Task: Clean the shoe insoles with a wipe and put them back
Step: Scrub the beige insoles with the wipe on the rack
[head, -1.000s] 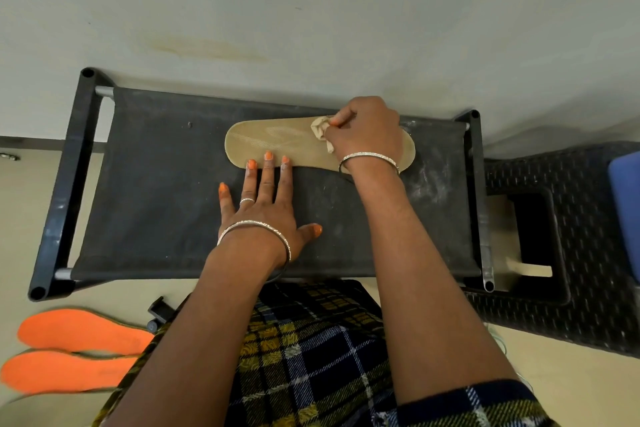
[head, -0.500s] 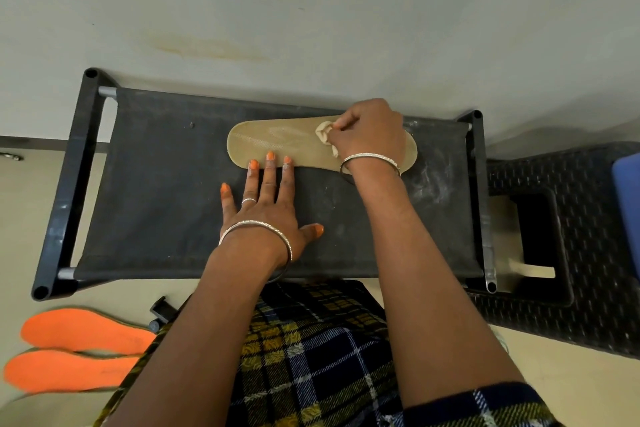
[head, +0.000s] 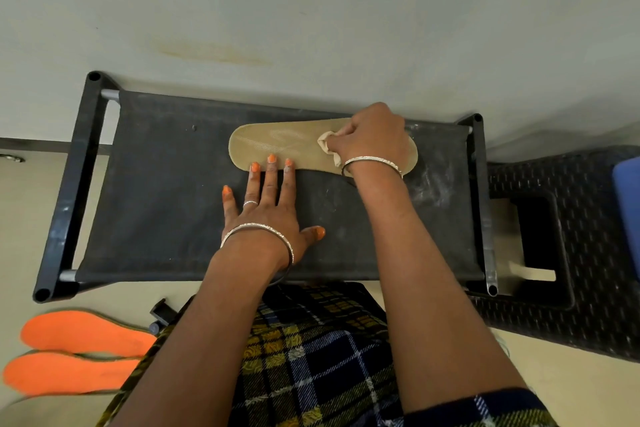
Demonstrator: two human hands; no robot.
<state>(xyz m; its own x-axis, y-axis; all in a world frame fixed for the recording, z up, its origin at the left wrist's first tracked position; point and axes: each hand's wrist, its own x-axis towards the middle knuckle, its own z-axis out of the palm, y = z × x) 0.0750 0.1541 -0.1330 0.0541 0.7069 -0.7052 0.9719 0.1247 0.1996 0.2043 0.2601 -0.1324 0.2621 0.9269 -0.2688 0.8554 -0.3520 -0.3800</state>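
on the black fabric-topped desk (head: 156,201), toward its far edge, a tan insole (head: 273,146) lies flat, long axis left-right. left hand (head: 266,211) is flat on the fabric, fingers (head: 272,180) straight and spread. three orange-nailed fingertips press the insole's near edge, and the thumb is out sideways on the fabric. right hand (head: 375,139) sits over the insole's right half, fingers (head: 353,133) curled round a crumpled beige wipe (head: 327,146) — the wipe touches the insole surface about midway along. that hand hides most of the right half; the rounded end shows just past the wrist. silver bangle on each wrist, ring on the left hand. pale dusty smears on the fabric near the desk's right end. on the floor (head: 27,218) at lower left, two orange insoles (head: 83,333) lie side by side, edges touching — well apart from the tan one. black woven stool (head: 581,288) sits just beside the desk on the right, with something blue (head: 628,211) at the frame edge. plaid garment (head: 311,357) in the foreground.
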